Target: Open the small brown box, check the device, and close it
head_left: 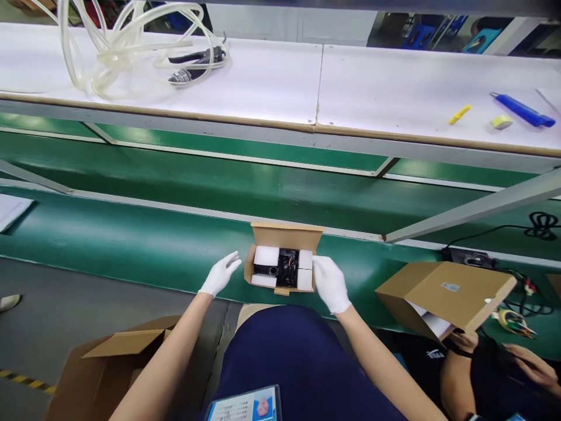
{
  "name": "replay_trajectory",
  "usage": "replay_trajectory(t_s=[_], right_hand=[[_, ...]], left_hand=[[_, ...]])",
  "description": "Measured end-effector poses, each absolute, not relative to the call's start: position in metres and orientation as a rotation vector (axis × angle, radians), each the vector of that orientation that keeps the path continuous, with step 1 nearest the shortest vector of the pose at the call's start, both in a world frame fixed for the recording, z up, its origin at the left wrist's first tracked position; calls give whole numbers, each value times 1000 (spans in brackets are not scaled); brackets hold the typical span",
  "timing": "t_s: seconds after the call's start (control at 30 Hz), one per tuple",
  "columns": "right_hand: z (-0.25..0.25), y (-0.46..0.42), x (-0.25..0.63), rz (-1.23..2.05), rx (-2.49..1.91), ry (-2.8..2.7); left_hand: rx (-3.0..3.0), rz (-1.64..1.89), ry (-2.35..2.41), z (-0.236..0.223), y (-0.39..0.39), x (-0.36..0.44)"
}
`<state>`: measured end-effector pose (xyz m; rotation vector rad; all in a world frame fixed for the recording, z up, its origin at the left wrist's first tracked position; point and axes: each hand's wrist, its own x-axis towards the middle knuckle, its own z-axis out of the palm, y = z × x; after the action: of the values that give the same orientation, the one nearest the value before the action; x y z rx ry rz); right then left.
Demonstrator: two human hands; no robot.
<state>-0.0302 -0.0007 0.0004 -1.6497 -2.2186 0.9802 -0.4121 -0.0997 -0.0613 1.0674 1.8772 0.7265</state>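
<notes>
A small open cardboard box (287, 236) sits on the green bench surface in front of me, its lid raised at the back. Inside are white foam blocks (266, 255), a black device with a round lens-like part (273, 271) and a bundle of black cables (288, 268). My left hand (220, 273), in a white glove, is held open just left of the box, apart from it, fingers stretched toward it. At the box's right side, my gloved right hand (331, 283) has its fingers together on the edge by the foam; its fingertips are partly hidden.
Above the bench runs a white shelf (272, 76) with coiled clear tubing (118, 52) and a blue pen-like tool (521, 109). To the right, a co-worker's hand (464, 339) is beside a larger cardboard box (456, 286). An open carton (96, 368) stands at lower left.
</notes>
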Motion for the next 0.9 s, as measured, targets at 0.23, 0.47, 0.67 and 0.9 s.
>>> replay_trajectory(t_s=[0.23, 0.47, 0.67, 0.9], right_hand=[[-61, 36, -19, 1439, -1515, -1709], [-77, 38, -62, 1196, -1564, -1522], [-74, 15, -17, 1143, -1634, -1632], [-64, -55, 26, 1003, -1356, -2195]], left_hand=[[1027, 881, 1687, -94, -55, -355], [1020, 1061, 1639, -90, -35, -340], [1245, 923, 1687, -95, -92, -368], [1494, 810, 1833, -103, -151, -356]])
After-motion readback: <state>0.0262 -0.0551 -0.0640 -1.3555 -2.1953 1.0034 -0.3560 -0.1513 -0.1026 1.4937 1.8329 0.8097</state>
